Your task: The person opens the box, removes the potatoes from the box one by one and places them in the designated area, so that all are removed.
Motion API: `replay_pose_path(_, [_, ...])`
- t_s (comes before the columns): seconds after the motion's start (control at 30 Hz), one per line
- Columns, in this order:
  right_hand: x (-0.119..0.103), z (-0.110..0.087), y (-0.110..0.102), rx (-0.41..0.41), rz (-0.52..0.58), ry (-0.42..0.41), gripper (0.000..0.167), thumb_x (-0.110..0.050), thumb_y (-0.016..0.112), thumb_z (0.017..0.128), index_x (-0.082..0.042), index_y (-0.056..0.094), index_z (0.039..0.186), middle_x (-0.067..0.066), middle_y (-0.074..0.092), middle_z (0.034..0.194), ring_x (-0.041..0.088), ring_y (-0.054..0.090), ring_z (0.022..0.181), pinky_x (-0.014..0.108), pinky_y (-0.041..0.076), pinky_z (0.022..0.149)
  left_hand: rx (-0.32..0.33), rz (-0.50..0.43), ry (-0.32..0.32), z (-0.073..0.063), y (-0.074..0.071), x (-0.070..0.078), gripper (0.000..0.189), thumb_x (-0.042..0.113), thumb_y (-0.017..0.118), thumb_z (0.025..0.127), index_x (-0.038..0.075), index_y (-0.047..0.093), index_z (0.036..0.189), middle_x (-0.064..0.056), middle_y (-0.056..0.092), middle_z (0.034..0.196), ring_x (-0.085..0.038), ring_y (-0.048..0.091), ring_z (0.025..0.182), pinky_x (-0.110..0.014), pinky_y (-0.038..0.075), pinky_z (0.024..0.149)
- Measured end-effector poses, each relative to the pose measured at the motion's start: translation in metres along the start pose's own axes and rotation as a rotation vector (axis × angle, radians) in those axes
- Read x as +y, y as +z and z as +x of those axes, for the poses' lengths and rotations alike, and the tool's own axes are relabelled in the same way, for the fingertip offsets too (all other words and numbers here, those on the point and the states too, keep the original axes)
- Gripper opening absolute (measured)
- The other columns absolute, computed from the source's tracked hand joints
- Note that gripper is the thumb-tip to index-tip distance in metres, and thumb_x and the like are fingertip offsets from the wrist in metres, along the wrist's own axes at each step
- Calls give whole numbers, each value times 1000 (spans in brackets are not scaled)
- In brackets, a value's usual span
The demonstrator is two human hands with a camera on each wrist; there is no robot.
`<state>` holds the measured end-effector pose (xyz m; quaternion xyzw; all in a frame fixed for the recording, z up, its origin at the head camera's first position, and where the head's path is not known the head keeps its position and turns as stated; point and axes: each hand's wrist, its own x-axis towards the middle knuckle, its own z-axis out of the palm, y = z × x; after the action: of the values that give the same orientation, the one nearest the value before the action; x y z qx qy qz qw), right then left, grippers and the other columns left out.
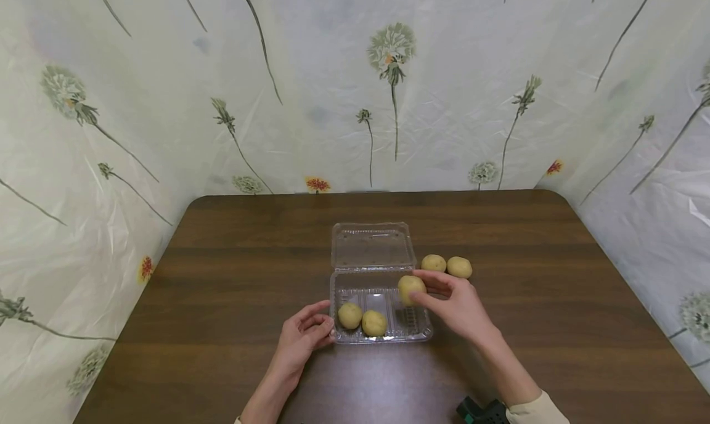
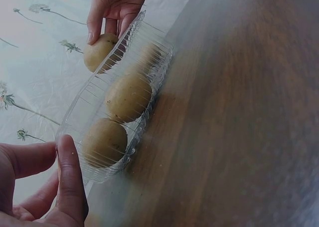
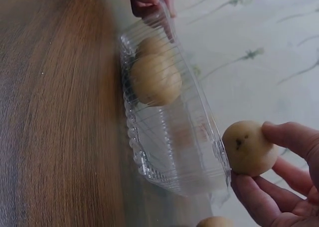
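Observation:
A clear plastic clamshell container (image 1: 383, 336) lies with its lid folded back on the table. Two potatoes (image 1: 350, 316) (image 1: 374, 323) sit side by side in its front left part. At its left edge my left hand (image 1: 299, 338) pinches the rim between thumb and fingers, seen close up in the left wrist view. My right hand (image 1: 457, 304) holds another potato (image 3: 250, 148) in its fingertips, over the right side of the container. Two more potatoes (image 1: 434, 263) (image 1: 459, 267) lie on the table just beyond that hand.
The brown wooden table (image 1: 249, 245) has rounded far corners. Behind and beside it hang pale sheets (image 1: 322, 73) printed with dandelions. A dark device (image 1: 481, 410) shows by the right sleeve at the bottom edge.

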<state>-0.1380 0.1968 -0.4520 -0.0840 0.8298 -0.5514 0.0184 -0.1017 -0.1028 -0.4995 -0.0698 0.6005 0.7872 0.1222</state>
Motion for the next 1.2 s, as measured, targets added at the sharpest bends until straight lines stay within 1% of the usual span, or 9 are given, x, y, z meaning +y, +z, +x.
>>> replay_pose_path(0.37, [4,-3,-5,33,-8,16,43,-29,78,85,-11,67,123,6,69,115,21,66,103,24,54,82,-5,2,-5,-1,0,1,46,1,69,90,-7,52,133,-8,61,92,-13,63,78,-27,58,74])
replay_pose_path(0.5, [5,-6,-7,45,2,24,44,-28,78,85,-10,67,123,7,68,116,22,65,104,23,54,82,-5,-1,0,0,0,0,46,1,69,90,-7,52,132,-7,61,92,-13,63,78,-27,58,74])
replay_pose_path(0.7, [8,-9,-9,60,26,34,48,-26,78,86,-4,64,126,10,66,121,24,64,106,21,53,84,-5,-1,6,0,0,0,46,0,69,90,-8,52,132,-7,61,92,-13,62,77,-28,58,74])
replay_pose_path(0.87, [11,-11,-11,56,48,38,49,-25,78,86,-2,63,126,12,65,122,24,64,106,21,52,85,-1,-3,6,0,0,1,46,-1,69,90,-8,53,132,-7,61,92,-13,62,77,-28,58,74])
replay_pose_path(1.2, [15,-11,-14,65,68,56,47,-27,77,87,-5,64,127,12,65,123,22,63,108,20,52,85,3,3,0,-1,0,1,46,1,69,90,-7,52,132,-7,62,92,-13,62,78,-29,58,75])
